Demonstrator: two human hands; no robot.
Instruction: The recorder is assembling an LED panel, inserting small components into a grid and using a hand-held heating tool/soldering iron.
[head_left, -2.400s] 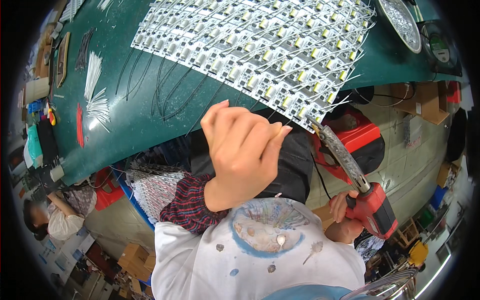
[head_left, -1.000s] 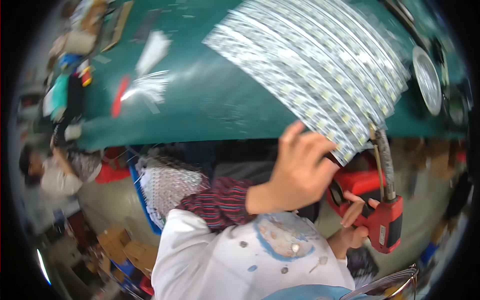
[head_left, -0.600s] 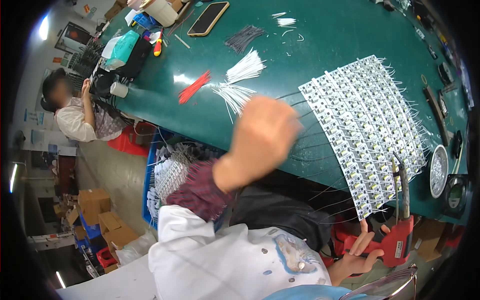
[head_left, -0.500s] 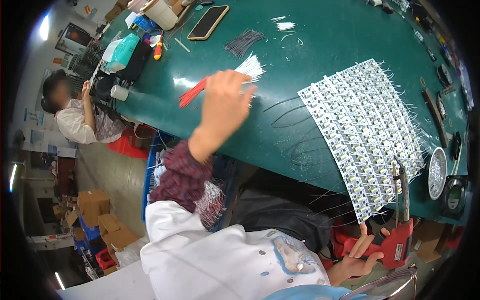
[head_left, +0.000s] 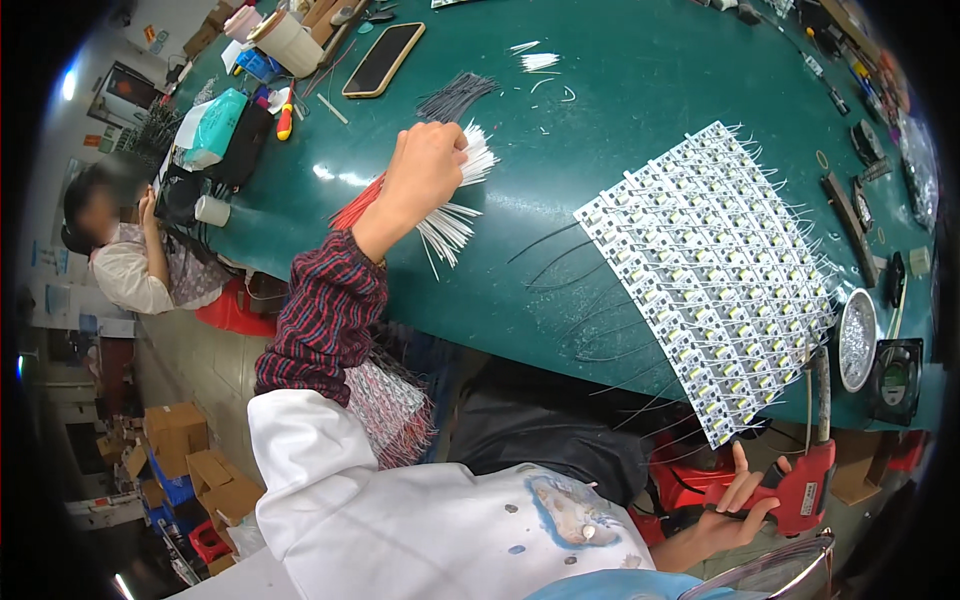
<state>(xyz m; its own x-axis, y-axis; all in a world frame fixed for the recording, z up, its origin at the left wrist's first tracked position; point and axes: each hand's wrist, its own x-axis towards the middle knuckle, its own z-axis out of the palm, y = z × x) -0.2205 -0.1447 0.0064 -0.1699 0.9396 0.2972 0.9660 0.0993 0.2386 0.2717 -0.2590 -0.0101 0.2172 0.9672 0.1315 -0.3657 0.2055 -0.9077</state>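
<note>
My left hand (head_left: pixel 425 170) is over a pile of white wires (head_left: pixel 450 232), fingers curled together at its upper part; the fingertips are partly hidden. Next to that wrist, red wires (head_left: pixel 358 202) stick out. Above them lies a bundle of dark grey wires (head_left: pixel 455 96). At the lower right, my right hand (head_left: pixel 735 510) grips a red soldering gun (head_left: pixel 806 487) by its handle, index finger stretched out. The gun's metal barrel points up beside the near corner of a sheet of white LED circuit boards (head_left: pixel 710 270), joined in rows with short wires along the edges.
A phone (head_left: pixel 384 60), a screwdriver (head_left: pixel 286 118) and white offcuts (head_left: pixel 540 62) lie on the green table (head_left: pixel 540 330). A round metal dish (head_left: pixel 857 340) and a black device (head_left: pixel 896 380) stand right. Another person (head_left: pixel 140 250) sits far left. A blue crate is below the table edge.
My left hand has come down onto the white wires, and they now fan out on both sides of it. The soldering gun has shifted slightly down, its barrel away from the boards. The view has turned slightly.
</note>
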